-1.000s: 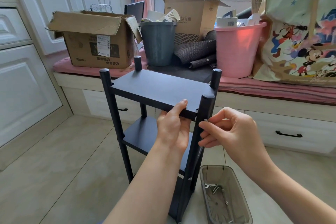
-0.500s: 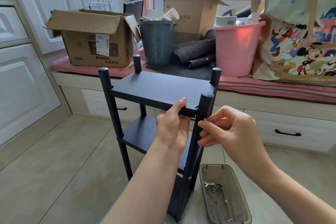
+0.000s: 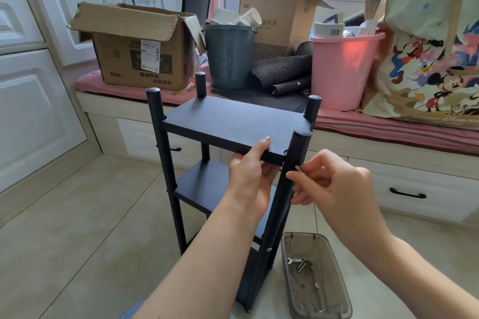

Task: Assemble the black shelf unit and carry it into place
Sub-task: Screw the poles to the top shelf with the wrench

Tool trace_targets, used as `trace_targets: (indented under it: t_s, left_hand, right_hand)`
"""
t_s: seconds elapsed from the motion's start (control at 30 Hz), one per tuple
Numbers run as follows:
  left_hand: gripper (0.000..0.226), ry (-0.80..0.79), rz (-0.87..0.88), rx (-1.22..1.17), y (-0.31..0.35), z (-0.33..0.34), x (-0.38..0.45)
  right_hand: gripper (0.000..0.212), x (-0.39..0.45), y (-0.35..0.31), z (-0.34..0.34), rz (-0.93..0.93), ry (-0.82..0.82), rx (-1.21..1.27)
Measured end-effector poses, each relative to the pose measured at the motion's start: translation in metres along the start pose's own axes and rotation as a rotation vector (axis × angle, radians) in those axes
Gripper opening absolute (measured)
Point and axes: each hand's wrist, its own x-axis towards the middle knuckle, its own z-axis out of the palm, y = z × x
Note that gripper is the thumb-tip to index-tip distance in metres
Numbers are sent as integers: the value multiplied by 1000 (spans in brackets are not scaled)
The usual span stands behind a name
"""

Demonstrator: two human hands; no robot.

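Observation:
The black shelf unit (image 3: 228,122) stands upright on the tiled floor, with flat boards between four round posts. My left hand (image 3: 250,173) grips the near edge of the top board, thumb on top and fingers underneath. My right hand (image 3: 334,184) pinches a small silver metal piece (image 3: 298,169), screw or key I cannot tell, against the near right post (image 3: 293,163) just below the top board. A screw head shows lower on that post.
A translucent grey plastic tray (image 3: 337,282) with screws and a small wrench lies on the floor by the shelf's right foot. Behind, a pink-cushioned window bench holds a cardboard box (image 3: 137,46), grey bin (image 3: 229,57), pink bucket (image 3: 342,70) and cartoon bag (image 3: 430,65). White cabinets stand left.
Both hands stay at the near right corner. My right hand's fingers have shifted slightly on the small metal piece at the post. The shelf has not moved.

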Motion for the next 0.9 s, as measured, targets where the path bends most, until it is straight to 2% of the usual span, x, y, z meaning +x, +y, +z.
trace_targets:
  t_s: [0.1, 0.17, 0.3, 0.43, 0.73, 0.9]
  left_hand:
    - [20, 0, 6, 37, -2, 0, 0]
    - [25, -1, 14, 50, -3, 0, -1]
    - [25, 0, 15, 28, -4, 1, -1]
    - [25, -8, 9, 2, -5, -1, 0]
    - [20, -28, -3, -22, -4, -3, 3]
    - [22, -25, 10, -11, -5, -2, 1]
  right_hand:
    - [28, 1, 0, 2, -136, 8, -191]
    - [29, 2, 0, 3, -163, 13, -219]
    - [30, 3, 3, 2, -62, 15, -105]
    - [39, 0, 5, -1, -63, -12, -229]
    - [25, 1, 1, -1, -199, 36, -358]
    - [26, 3, -4, 1, -250, 39, -503]
